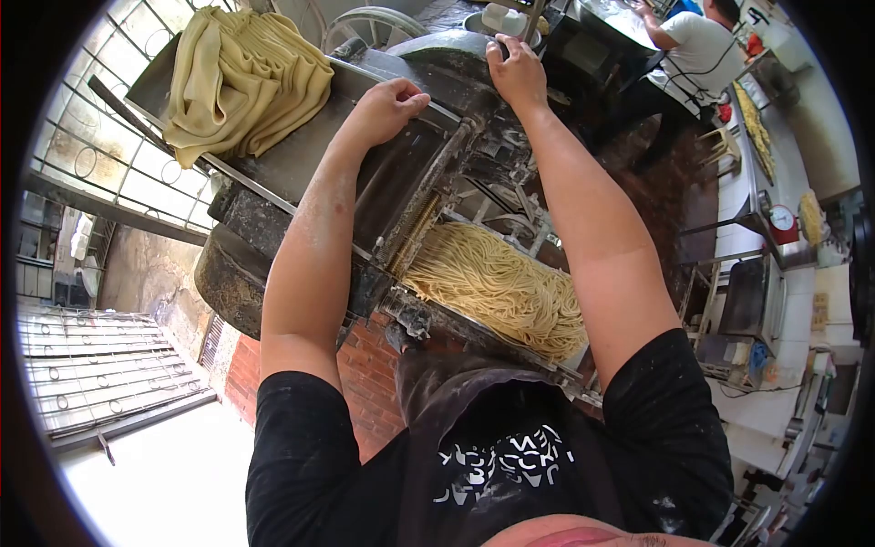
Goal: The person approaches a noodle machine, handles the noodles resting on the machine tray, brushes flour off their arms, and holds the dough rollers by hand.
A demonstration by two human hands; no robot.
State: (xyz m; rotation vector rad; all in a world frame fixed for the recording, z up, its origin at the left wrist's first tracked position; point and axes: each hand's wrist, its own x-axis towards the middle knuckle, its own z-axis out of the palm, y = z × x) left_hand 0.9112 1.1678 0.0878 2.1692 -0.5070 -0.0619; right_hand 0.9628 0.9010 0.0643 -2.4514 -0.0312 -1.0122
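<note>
My left hand (391, 108) is over the metal bed of a noodle machine (401, 173), beside its upper rail. Its fingers are curled together, and whatever may be in them is hidden. My right hand (518, 75) is at the machine's rounded dark cover (447, 46), fingers apart and bent over its edge, with nothing visible in them. A thick folded dough sheet (246, 77) lies in layers at the upper end of the bed. Below the rollers, a heap of cut noodles (497, 287) fills a tray between my forearms.
A barred window (91, 118) stands on the left, over a brick floor (365, 392). At the upper right, a person in a white shirt (702, 55) works at another station. A counter along the right holds a dial scale (782, 219) and dough pieces.
</note>
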